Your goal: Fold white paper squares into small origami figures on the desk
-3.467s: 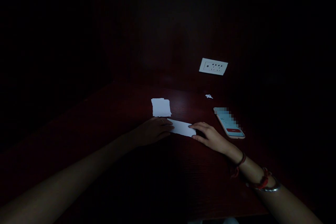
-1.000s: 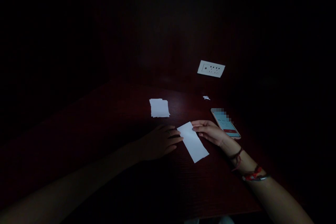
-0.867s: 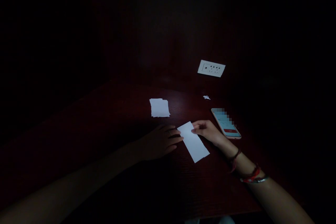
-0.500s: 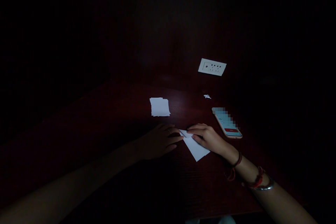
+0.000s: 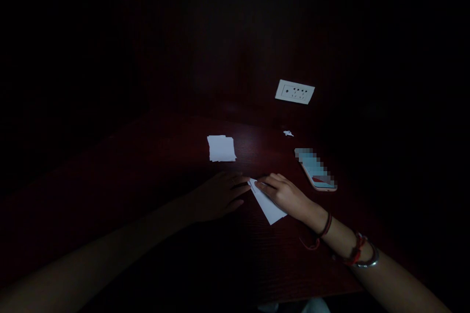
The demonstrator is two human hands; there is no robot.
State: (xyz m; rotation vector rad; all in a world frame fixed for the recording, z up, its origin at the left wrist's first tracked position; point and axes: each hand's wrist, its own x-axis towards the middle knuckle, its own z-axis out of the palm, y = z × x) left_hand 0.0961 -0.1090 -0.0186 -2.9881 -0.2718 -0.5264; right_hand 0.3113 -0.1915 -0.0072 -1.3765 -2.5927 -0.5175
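Note:
A white sheet of paper (image 5: 269, 209), folded so that its visible part narrows toward the far end, lies flat on the dark red table (image 5: 235, 269). My right hand (image 5: 288, 196) grips the sheet against the tabletop, its fingers together and bent over the upper part. The palm and fingers hide the sheet's right side. In shadow to the left, my left hand (image 5: 218, 196) has its fingers stretched and apart. Its foremost fingertips reach the paper's upper left corner, while the thumb rests clear of it.
Beyond my hands sits a loose stack of square white papers (image 5: 222, 148). A phone (image 5: 316, 171) with a lit screen lies to the right. Behind it are a small white scrap (image 5: 288, 133) and a wall socket (image 5: 294, 92). Darkness hides the surroundings.
My right hand has slid slightly left and toward the far corner of the paper, covering more of its right side. The left fingertips stay at the corner. The whole view has shifted a little.

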